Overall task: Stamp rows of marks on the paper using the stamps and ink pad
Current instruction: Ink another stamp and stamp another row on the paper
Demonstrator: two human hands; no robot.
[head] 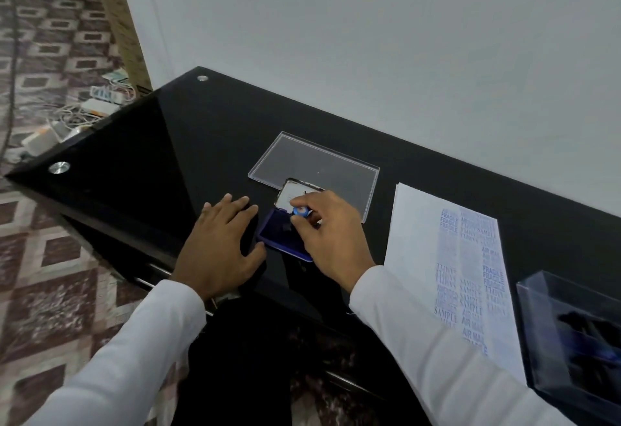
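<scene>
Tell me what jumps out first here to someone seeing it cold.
The right hand pinches a blue-topped stamp over the open ink pad mid-table, with the left hand flat beside it. To the right, a white paper carries rows of blue marks.

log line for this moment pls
right hand: pinches stamp on ink pad | left hand: flat on table | paper: part-stamped

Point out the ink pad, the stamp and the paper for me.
ink pad (274,236), head view, on its blue ink surface
stamp (300,211), head view, on its blue top
paper (420,241), head view, on its blank left part
</scene>
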